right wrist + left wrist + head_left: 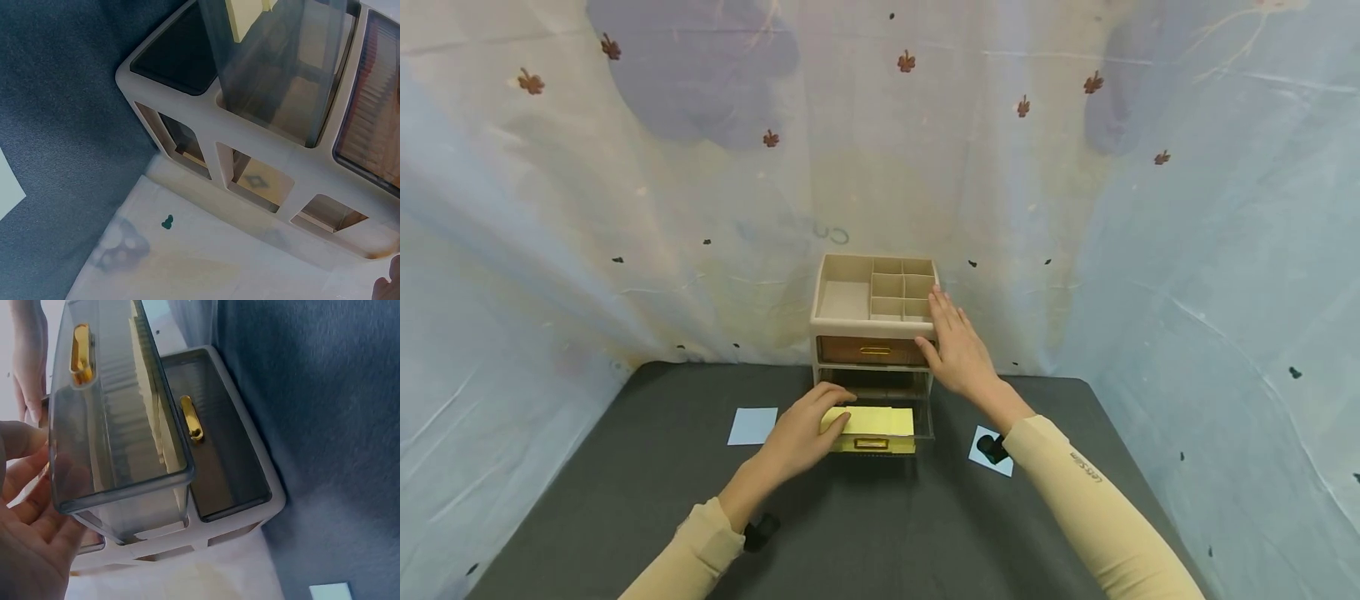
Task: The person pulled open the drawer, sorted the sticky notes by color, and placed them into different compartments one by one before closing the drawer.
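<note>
A beige desktop organizer (874, 327) stands at the back of the table. Its middle drawer (922, 425), see-through with a gold handle (871, 443), is pulled out and holds yellow paper (880, 421). My left hand (801, 433) reaches over the drawer's left side, thumb and fingers loosely bent and spread above the paper. In the left wrist view, the fingers (37, 506) lie at the drawer's upper edge, some showing through its clear front. My right hand (958, 346) rests flat along the organizer's upper right side, fingers straight, holding nothing.
Above the pulled drawer is a closed brown drawer (842, 350); the organizer's top has several compartments. A light blue sheet (752, 426) lies left on the dark table (647, 467), another blue sheet (981, 454) right. A patterned curtain (880, 183) hangs behind.
</note>
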